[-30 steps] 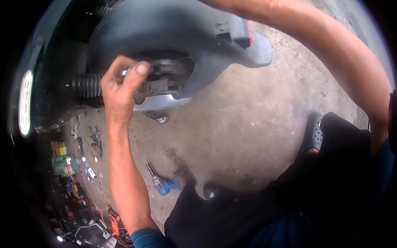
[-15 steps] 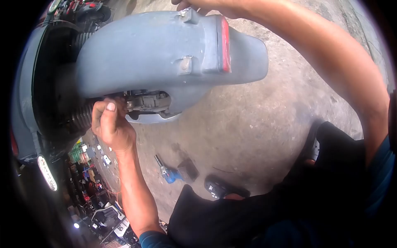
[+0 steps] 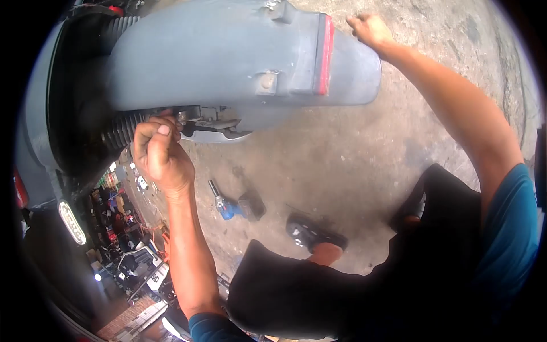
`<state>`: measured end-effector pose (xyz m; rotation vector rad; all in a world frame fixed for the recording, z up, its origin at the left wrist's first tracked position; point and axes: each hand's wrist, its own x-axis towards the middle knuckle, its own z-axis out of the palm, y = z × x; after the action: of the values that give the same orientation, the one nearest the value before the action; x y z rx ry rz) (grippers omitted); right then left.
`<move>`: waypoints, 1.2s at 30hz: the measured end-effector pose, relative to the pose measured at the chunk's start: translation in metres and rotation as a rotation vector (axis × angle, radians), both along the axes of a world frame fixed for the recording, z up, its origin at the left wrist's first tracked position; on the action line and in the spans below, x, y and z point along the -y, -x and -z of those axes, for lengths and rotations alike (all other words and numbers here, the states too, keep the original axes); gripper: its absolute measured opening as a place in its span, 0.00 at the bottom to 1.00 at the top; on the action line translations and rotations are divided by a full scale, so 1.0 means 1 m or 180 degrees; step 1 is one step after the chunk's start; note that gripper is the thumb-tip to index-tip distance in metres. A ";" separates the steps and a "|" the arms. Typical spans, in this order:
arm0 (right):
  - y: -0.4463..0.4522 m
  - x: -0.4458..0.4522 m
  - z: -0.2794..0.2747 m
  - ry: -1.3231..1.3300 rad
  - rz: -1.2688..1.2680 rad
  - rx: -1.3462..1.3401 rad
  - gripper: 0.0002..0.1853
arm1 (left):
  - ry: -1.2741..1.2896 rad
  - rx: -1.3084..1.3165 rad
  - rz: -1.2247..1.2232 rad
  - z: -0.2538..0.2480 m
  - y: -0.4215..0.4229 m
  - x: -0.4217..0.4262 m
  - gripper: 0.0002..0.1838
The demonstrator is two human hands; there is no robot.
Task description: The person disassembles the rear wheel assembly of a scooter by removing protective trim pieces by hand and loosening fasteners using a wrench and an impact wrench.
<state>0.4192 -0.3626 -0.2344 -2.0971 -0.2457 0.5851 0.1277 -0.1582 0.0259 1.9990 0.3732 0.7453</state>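
A grey front fender (image 3: 216, 57) of a motor scooter spans the upper part of the view, with a red reflector strip (image 3: 325, 54) across its end. My left hand (image 3: 164, 157) is closed in a pinch at the fender's near lower edge, beside a grey metal part (image 3: 208, 119) that shows beneath it. Whatever its fingertips grip is hidden. Out past the fender's far edge, my right hand (image 3: 371, 33) hangs apart from it with curled fingers; I cannot make out anything in them.
A blue cordless power tool (image 3: 228, 204) with a dark battery lies on the concrete floor (image 3: 319, 159). My shoe (image 3: 310, 232) stands near it. Ribbed black rubber boots (image 3: 122, 130) flank the fender. Cluttered parts and a white-edged frame (image 3: 145, 265) fill the lower left.
My right hand has come away from the fender's far side and moved right, past its end. My left hand keeps its pinch at the near edge. The view has shifted slightly.
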 end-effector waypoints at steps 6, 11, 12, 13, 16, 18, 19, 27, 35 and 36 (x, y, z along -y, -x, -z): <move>-0.001 0.030 -0.026 0.1625 -0.1695 0.0957 0.16 | -0.1030 -0.0077 -0.0146 0.015 0.009 0.005 0.09; 0.024 0.047 -0.044 0.2461 -0.2477 0.1162 0.14 | -0.2770 -0.0307 0.1618 0.079 0.033 0.061 0.20; 0.034 0.054 -0.049 0.2455 -0.2658 0.1064 0.15 | -0.2605 -0.0241 0.1680 0.077 0.039 0.070 0.21; 0.038 0.064 -0.030 0.2469 -0.2705 0.1077 0.15 | -0.2546 -0.0176 0.1837 0.069 0.045 0.076 0.21; 0.059 0.085 -0.018 0.3202 -0.3399 0.0636 0.16 | -0.2336 -0.0054 0.2303 0.056 0.061 0.083 0.21; 0.088 0.085 -0.028 0.3706 -0.4152 0.0260 0.18 | -0.2199 -0.0180 0.2681 0.059 0.085 0.083 0.21; 0.107 0.084 -0.031 0.3588 -0.4201 0.0195 0.18 | -0.2165 -0.0226 0.2800 0.065 0.098 0.079 0.21; 0.239 -0.001 -0.097 0.0908 -0.3911 -0.1590 0.34 | -0.1728 -0.0451 0.2232 0.117 0.168 0.067 0.20; 0.316 -0.081 -0.157 0.0239 -0.3061 -0.2139 0.29 | -0.2021 -0.0042 0.2456 0.134 0.190 0.068 0.15; 0.320 -0.085 -0.154 0.0288 -0.3001 -0.2104 0.28 | -0.2050 -0.0071 0.2471 0.139 0.193 0.066 0.14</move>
<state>0.0993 -0.2775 -0.0808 -1.6526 -0.8335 1.8117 -0.0652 -0.2238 -0.1131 2.4743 -0.6970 0.3504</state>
